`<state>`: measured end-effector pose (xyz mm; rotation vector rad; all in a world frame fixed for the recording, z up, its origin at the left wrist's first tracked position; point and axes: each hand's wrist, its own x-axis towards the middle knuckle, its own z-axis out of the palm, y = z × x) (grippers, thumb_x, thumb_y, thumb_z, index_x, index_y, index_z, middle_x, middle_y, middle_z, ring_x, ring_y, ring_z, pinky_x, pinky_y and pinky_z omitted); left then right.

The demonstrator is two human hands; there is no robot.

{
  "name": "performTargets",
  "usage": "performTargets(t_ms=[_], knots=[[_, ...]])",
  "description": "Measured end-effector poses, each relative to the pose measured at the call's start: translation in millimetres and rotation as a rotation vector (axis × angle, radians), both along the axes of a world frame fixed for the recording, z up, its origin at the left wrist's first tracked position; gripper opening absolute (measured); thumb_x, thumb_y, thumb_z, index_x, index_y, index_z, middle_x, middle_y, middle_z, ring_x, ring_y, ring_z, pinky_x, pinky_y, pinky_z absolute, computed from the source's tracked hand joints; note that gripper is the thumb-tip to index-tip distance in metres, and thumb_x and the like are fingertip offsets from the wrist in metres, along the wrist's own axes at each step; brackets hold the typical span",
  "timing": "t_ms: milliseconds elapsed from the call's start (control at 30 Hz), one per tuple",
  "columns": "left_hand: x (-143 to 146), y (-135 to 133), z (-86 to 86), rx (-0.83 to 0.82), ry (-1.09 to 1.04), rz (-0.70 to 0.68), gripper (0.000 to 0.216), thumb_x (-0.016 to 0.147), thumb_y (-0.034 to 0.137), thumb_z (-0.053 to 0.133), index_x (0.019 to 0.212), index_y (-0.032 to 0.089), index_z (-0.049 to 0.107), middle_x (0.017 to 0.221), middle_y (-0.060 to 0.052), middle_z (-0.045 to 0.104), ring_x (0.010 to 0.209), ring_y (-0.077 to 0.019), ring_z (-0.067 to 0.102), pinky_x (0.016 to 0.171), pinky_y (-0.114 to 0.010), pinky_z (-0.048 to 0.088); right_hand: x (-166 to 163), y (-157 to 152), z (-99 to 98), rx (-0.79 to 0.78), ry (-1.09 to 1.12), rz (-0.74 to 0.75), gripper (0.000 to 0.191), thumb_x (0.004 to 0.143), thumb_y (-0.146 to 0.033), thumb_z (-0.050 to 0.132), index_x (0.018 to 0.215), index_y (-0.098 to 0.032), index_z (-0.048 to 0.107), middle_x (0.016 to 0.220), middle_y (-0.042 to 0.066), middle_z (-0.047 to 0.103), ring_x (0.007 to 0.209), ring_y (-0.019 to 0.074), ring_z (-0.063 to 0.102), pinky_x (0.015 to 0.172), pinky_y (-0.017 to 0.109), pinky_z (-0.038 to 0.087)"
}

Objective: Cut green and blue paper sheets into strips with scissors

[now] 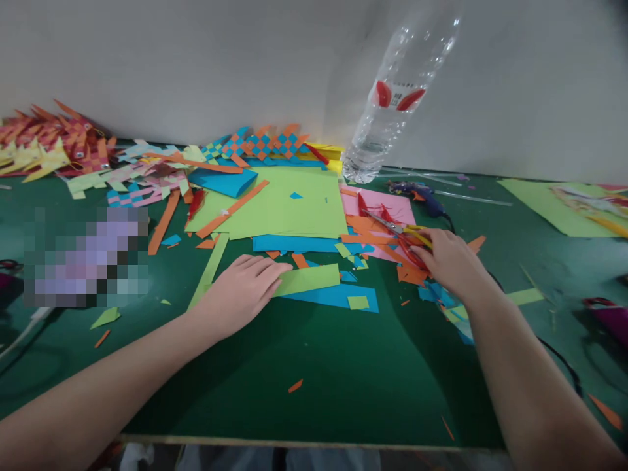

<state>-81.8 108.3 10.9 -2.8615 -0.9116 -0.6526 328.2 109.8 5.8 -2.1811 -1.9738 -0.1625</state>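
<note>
My left hand [243, 290] lies flat on the green table, fingers stretched out, its fingertips on the left end of a light green paper strip [308, 279]. The strip rests over a blue paper piece [338, 297]. My right hand [449, 261] is curled over the red and yellow handles of a pair of scissors [392, 230], whose blades point away to the left over pink paper [392, 206] and orange scraps [366, 226]. A large light green sheet [284, 206] lies just beyond both hands.
A clear plastic bottle [392, 98] stands tilted against the wall at the back. Woven paper pieces [260, 144] and paper fish [53, 140] are piled at the back left. A glue gun [422, 196] lies behind the scissors. More green paper [549, 203] lies far right.
</note>
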Motion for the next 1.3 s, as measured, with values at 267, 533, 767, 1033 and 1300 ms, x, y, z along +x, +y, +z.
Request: performTargets(t_ms=[267,533,767,1033,1300], knots=[[-9,9,5.3,0.059,0.036,-0.018,0.031,0.106,0.015,0.036,0.122,0.015,0.063,0.095,-0.006,0.077,0.084,-0.0187,0.071,0.087,-0.036,0.048,-2,-3,9.2,-0.018,0.033,-0.009,0.045,0.094,-0.042,0.046,0.126,-0.014,0.056,0.124,0.028,0.061,0.113,0.0417,0.061,0.091,0.052,0.048],[-23,21,6.5,0.193,0.191,0.142,0.036,0.101,0.016,0.037,0.115,0.009,0.069,0.085,-0.010,0.076,0.081,-0.0265,0.071,0.082,-0.043,0.052,-12,-9,16.2,0.062,0.048,-0.001,0.049,0.094,-0.041,0.049,0.132,-0.012,0.057,0.130,0.028,0.059,0.125,0.0386,0.054,0.102,0.050,0.043],[-24,23,7.4,0.194,0.106,0.149,0.035,0.106,0.026,0.039,0.118,0.009,0.067,0.107,-0.014,0.074,0.099,-0.0288,0.069,0.085,-0.042,0.054,-32,-15,39.6,0.113,0.157,-0.166,0.054,0.079,-0.044,0.062,0.123,-0.013,0.066,0.130,0.023,0.067,0.123,0.0395,0.059,0.102,0.053,0.042],[-8,17,-3.2,0.074,0.121,0.009,0.037,0.105,0.022,0.039,0.134,0.010,0.059,0.124,-0.016,0.068,0.115,-0.0292,0.064,0.093,-0.045,0.053,-46,-18,48.5,0.174,0.205,-0.237,0.050,0.063,-0.041,0.071,0.108,-0.020,0.067,0.113,0.017,0.074,0.109,0.0378,0.066,0.094,0.053,0.047],[-11,18,-1.7,-0.018,0.037,0.019,0.036,0.106,0.024,0.038,0.133,0.011,0.057,0.127,-0.016,0.066,0.117,-0.0285,0.062,0.097,-0.045,0.052,-61,-21,42.7,0.071,0.246,-0.106,0.051,0.065,-0.049,0.065,0.108,-0.021,0.058,0.124,0.019,0.068,0.106,0.0367,0.066,0.089,0.050,0.050]])
